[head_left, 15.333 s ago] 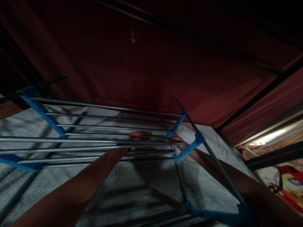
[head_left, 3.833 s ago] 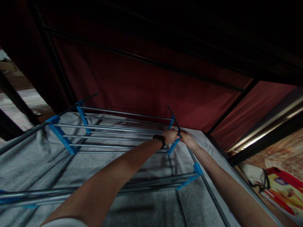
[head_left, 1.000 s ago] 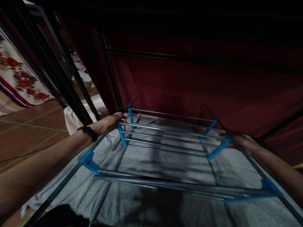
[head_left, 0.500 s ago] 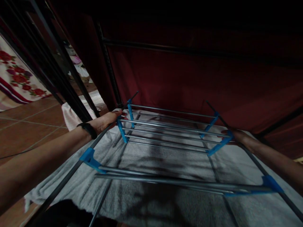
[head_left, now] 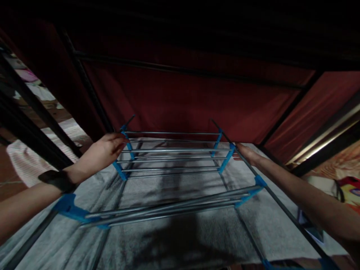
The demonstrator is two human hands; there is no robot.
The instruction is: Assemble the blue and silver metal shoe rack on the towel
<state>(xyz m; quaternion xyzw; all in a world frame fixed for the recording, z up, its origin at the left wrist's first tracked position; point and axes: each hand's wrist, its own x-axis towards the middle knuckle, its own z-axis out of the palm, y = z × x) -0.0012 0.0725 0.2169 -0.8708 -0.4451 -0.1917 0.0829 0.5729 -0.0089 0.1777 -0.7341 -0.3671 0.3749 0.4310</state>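
Note:
A rack of grey metal tubes with blue plastic brackets lies on a grey towel-like cloth. My left hand, a dark band on its wrist, is closed at the rack's left side pole by the far brackets; its fingertips are partly hidden. My right hand is wrapped round the right side pole, just beside a blue bracket, with fingers showing behind the pole. Nearer to me, several tubes run at a slant between a left bracket and a right bracket.
A dark red cloth wall with black metal bars stands right behind the rack. Black posts rise on the left beside a striped cloth. At the right lie a red and yellow item and a pale object.
My view has swung right, so the rack appears further left. The near tubes now slant up to the right. Both hands stay by the far brackets, the left wrist more bent.

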